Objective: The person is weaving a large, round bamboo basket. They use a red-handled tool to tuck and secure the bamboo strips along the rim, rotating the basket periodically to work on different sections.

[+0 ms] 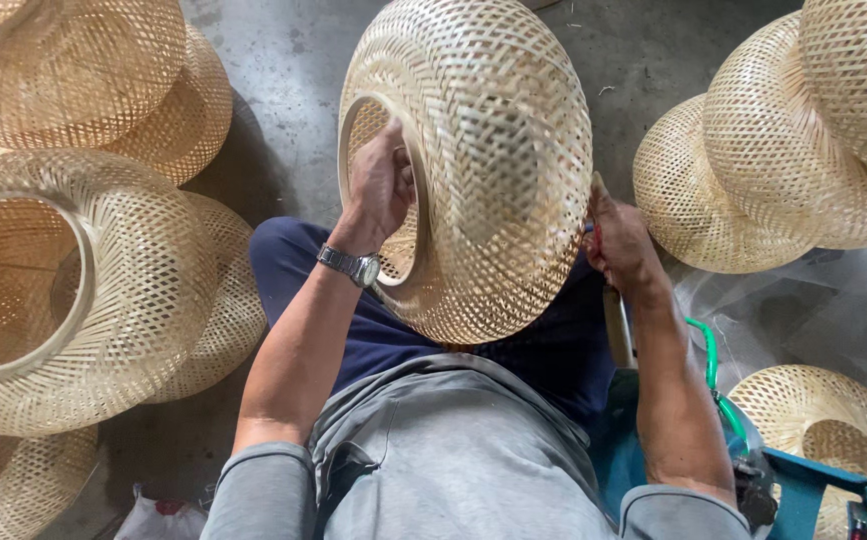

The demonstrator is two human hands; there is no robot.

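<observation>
Gripping the woven shade (493,150) on the lap, the person sat with it tilted, its round opening turned toward the left. Left hand (381,190) was curled over the hoop rim (353,120) of that opening, fingers closed on the rim, thumb side outward; a metal watch (351,265) sat on that wrist. Right hand (618,245) lay against the shade's far side, fingers closed round a slim wooden-handled tool (615,320) with a touch of red near the grip; its working end was hidden behind the weave. Step in hand, by my reading: trimming or finishing the outer weave while the left hand steadied the piece. A next move would seem to call for a firm hold at the rim and a small turn of the shade to bring fresh weave to the tool. Shade was pale bamboo strip, open lattice, bulging to a wide waist and narrowing to the hoop; surface dry, ribbed, slightly glossy. Similar shades (73,290) were stacked on the concrete floor (283,100) at the left edge, more (783,150) at the upper right corner. Green hose (708,360) and teal frame (813,485) lay at lower right.
</observation>
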